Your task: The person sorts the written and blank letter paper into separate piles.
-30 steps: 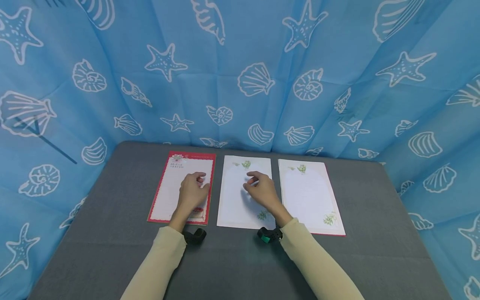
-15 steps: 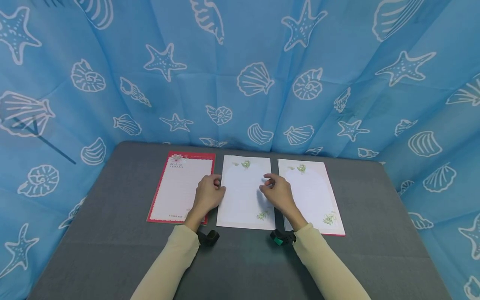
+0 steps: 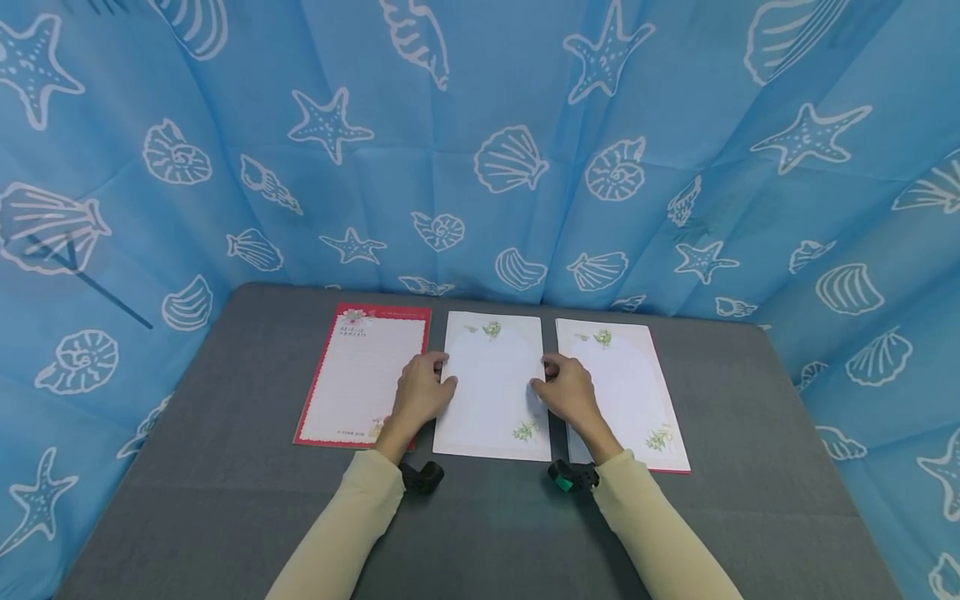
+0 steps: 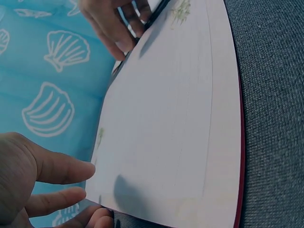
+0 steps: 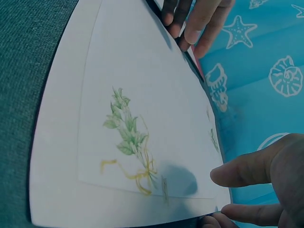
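Observation:
The middle writing pad [image 3: 491,392], white with pale green leaf prints, lies flat between my hands. My left hand [image 3: 420,387] is at its left edge, and my right hand [image 3: 568,390] is at its right edge. In the left wrist view the left thumb [image 4: 71,170] hovers over the pad's border, casting a shadow, with the other fingers by the edge. Similarly, the right thumb [image 5: 242,168] is above the sheet in the right wrist view, apart from the fingers beside the edge. Neither hand visibly pinches the pad; some fingertips are hidden.
A red-bordered writing pad [image 3: 367,375] lies to the left, partly under the left hand and forearm. To the right is another leaf-printed pad [image 3: 622,383]. All rest on a grey cloth-covered table [image 3: 750,467]; a blue shell-print curtain [image 3: 480,100] hangs behind.
Both hands have moved right, the left from over the red-bordered pad, the right from over the middle pad. They are now lower, at the middle pad's two side edges. The pads have not moved.

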A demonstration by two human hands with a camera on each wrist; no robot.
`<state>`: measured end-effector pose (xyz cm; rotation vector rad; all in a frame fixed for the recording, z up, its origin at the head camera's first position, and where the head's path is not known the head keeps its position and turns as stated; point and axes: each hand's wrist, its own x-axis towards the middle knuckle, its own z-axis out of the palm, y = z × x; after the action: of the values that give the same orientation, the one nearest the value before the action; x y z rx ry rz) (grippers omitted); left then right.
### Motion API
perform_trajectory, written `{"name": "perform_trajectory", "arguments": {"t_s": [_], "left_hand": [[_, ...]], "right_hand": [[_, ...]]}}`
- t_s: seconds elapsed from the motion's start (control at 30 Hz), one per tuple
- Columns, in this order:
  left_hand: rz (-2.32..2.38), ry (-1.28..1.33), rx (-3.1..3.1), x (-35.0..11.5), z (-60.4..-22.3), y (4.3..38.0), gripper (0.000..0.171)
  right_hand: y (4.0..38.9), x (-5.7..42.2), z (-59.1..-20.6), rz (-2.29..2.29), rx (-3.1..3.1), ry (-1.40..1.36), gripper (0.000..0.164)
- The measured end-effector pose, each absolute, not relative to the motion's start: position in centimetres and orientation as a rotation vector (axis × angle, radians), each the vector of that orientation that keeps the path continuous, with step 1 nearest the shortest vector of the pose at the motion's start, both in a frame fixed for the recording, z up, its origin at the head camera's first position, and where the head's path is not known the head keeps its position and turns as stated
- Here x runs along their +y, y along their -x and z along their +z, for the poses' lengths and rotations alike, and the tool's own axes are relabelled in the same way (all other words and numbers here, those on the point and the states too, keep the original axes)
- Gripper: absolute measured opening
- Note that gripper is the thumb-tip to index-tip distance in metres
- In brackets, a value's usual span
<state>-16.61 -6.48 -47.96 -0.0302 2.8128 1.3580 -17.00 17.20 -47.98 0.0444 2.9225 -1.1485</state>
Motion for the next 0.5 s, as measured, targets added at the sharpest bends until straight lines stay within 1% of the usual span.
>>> {"name": "perform_trajectory", "arguments": {"t_s": [0.23, 0.5], "left_hand": [[1.386, 0.045, 2.818, -6.31, -48.17, 16.51, 0.038], [1.415, 0.032, 2.856, -6.26, -48.16, 16.51, 0.037]], "right_hand": [[17.07, 17.28, -48.32, -1.169, 2.914, -0.068, 0.047], [16.91, 17.2, -48.47, -1.356, 2.846, -0.147, 0.047]]}}
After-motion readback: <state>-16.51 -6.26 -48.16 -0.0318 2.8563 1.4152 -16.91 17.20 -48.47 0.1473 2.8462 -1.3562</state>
